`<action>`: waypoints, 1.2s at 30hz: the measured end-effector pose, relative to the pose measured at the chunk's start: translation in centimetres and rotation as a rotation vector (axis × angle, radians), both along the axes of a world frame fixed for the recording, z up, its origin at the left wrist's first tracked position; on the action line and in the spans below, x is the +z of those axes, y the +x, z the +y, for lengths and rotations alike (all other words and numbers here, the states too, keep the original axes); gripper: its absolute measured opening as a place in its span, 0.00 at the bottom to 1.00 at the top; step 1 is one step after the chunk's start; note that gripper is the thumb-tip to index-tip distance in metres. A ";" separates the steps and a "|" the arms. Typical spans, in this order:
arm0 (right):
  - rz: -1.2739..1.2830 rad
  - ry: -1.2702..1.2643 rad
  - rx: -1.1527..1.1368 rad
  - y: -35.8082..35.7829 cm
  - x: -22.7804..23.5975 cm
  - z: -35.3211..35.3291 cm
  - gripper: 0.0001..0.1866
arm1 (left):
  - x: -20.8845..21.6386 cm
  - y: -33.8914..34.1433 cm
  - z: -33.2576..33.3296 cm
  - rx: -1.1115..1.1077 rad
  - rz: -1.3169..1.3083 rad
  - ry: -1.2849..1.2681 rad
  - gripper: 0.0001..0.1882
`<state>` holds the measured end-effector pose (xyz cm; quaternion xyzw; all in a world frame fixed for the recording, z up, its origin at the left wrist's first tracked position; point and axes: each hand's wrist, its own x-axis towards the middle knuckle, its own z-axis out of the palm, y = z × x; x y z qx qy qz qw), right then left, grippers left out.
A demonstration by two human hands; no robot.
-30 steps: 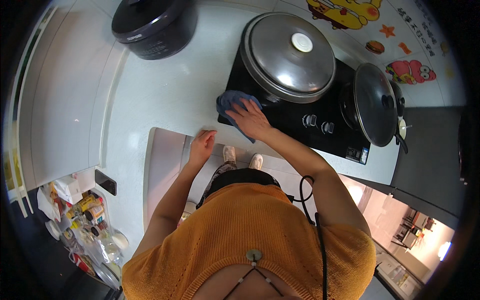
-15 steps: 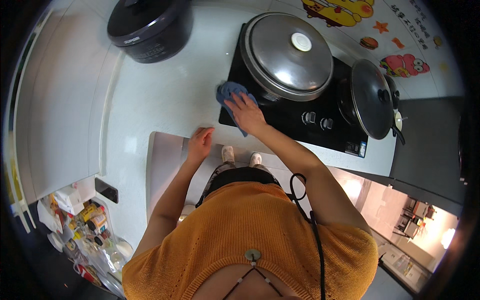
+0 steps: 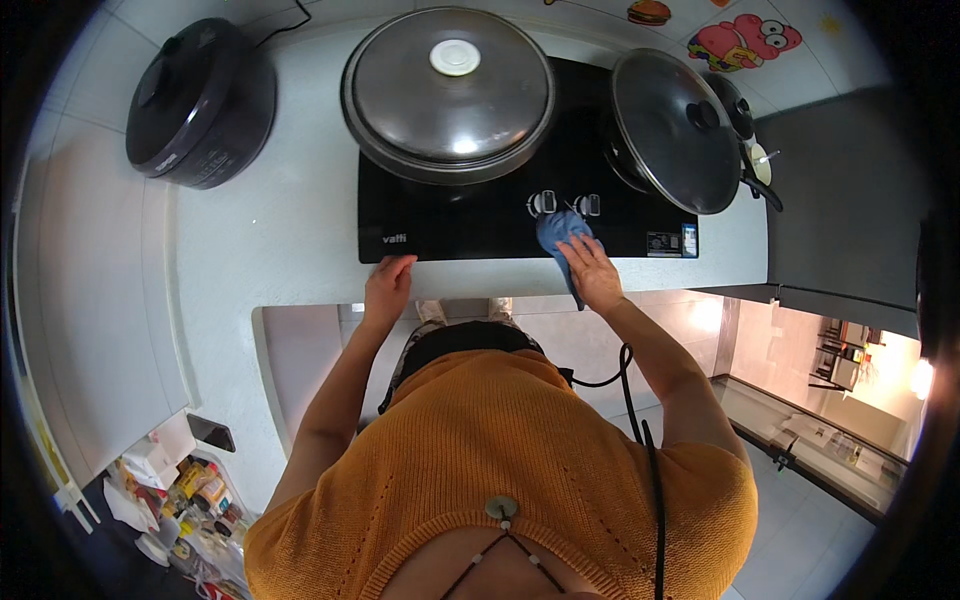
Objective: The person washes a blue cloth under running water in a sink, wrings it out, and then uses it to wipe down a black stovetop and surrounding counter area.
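Note:
My right hand [image 3: 595, 272] presses a blue cloth [image 3: 557, 235] onto the black glass cooktop [image 3: 460, 222], just in front of its two knobs [image 3: 564, 204]. The cloth is bunched under my fingers, and one end hangs toward the counter's front edge. My left hand [image 3: 389, 290] rests on the counter edge by the cooktop's front left corner, fingers curled together with nothing seen in them. Behind my hands stands a wide steel pot with a domed lid [image 3: 455, 110]. To its right is a dark frying pan with a glass lid [image 3: 680, 135], its handle pointing right.
A dark electric cooker [image 3: 205, 110] stands on the white counter [image 3: 300, 225] at the left. A phone [image 3: 211, 433] lies near the counter's left end, beside a container of bottles and packets [image 3: 205, 510]. A grey cabinet [image 3: 845, 200] borders the right side.
The view has shifted right along the counter. My right hand has slid the cloth from the cooktop's left edge to in front of the knobs. My left hand has come to the cooktop's front edge.

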<state>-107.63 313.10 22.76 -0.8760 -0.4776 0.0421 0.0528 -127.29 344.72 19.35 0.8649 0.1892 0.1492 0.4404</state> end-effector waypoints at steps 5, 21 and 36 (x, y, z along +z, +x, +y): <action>0.121 0.149 -0.129 1.8 -0.7 -3.4 0.25 | 0.9 2.7 -2.8 -0.041 0.029 -0.002 0.08; 0.205 0.080 -0.270 10.7 -3.0 5.7 0.24 | 1.7 7.4 -6.2 -0.075 0.051 0.004 0.11; 0.060 0.319 -0.590 23.1 -5.7 17.3 0.27 | 1.2 8.5 -4.8 0.043 0.062 0.191 0.10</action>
